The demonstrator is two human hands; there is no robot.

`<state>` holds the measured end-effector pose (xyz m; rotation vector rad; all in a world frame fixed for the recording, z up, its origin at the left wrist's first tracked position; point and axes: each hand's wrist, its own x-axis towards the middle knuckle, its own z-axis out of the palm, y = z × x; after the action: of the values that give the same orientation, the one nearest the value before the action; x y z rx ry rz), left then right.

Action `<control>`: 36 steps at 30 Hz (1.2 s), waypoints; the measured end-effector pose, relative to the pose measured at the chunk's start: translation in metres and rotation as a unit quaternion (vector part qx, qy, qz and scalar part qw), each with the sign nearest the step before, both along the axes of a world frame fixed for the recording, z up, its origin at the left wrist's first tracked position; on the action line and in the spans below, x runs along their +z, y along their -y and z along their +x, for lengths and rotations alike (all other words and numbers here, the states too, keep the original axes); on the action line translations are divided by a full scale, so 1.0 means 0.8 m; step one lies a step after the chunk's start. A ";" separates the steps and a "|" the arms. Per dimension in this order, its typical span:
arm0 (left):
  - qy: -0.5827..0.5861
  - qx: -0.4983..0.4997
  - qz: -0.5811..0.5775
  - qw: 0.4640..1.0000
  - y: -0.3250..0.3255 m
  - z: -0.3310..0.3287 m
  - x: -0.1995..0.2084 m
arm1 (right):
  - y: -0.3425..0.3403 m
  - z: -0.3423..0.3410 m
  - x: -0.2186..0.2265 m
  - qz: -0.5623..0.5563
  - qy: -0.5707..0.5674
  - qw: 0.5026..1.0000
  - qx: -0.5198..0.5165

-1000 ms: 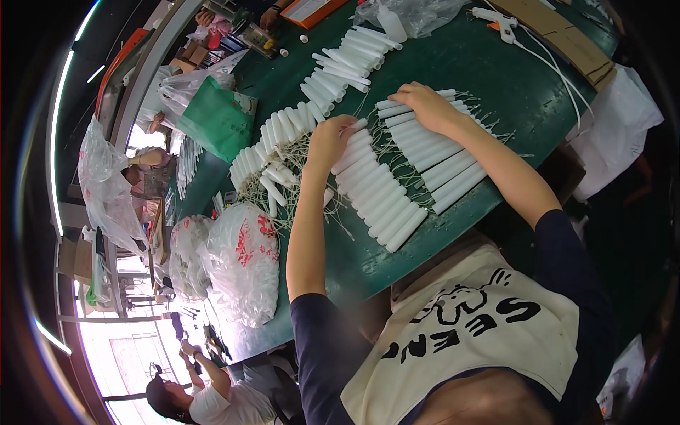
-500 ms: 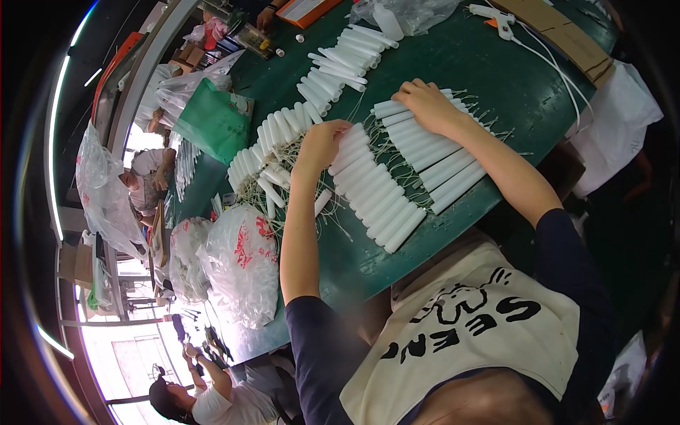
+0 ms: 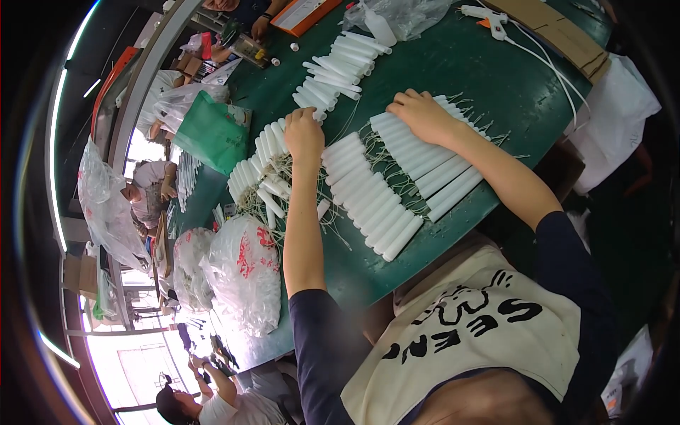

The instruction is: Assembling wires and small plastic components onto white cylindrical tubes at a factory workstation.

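My left hand [image 3: 304, 134] is closed at the top end of a heap of white tubes [image 3: 244, 173], its fingers around a white tube that they mostly hide. To its right, a neat slanting row of white tubes [image 3: 365, 188] lies on the green table, thin pale wires trailing from the ends. A second such row [image 3: 432, 159] lies further right. My right hand [image 3: 421, 117] rests on the far end of that row, fingers spread over the tubes. Beyond my left hand lie several more loose white tubes [image 3: 340, 67].
A white glue gun [image 3: 489, 21] with its cord lies at the far right by a cardboard strip [image 3: 559, 32]. A white bottle [image 3: 381, 27] and an orange box [image 3: 304, 14] stand far back. Clear plastic bags [image 3: 244, 273] and a green bag [image 3: 212, 134] sit left. Other people work nearby.
My left hand has moved left and away from the middle row to the heap of tubes. My right hand has stayed on the right row.
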<state>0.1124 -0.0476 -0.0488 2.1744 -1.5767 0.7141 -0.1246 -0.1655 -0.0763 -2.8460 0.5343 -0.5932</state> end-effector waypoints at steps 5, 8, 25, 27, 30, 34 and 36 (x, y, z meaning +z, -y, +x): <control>0.083 0.038 0.074 0.993 0.012 0.014 -0.015 | -0.001 0.000 -0.002 -0.016 -0.003 1.000 -0.004; 0.094 0.065 0.092 0.989 0.018 0.011 -0.015 | -0.002 -0.002 0.000 -0.017 -0.012 1.000 -0.008; 0.193 -0.017 -0.073 0.978 -0.043 -0.078 0.047 | -0.003 -0.008 0.024 0.026 0.085 0.995 0.043; 0.175 -0.035 -0.083 0.980 -0.066 -0.111 0.055 | -0.020 -0.012 0.054 0.266 0.095 0.955 0.089; 0.208 -0.170 -0.142 0.953 -0.095 -0.157 0.065 | -0.045 -0.018 0.078 0.600 0.115 0.775 0.163; 0.229 -0.225 -0.131 0.938 -0.132 -0.198 0.080 | -0.072 -0.026 0.103 0.737 0.104 0.629 0.224; 0.225 -0.254 -0.126 0.932 -0.139 -0.198 0.081 | -0.085 -0.034 0.114 0.757 0.112 0.613 0.199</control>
<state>-0.0462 0.0635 0.0159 1.3850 -2.0203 1.2094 -0.1522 -0.0972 0.0151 -1.1209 0.1277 -0.1583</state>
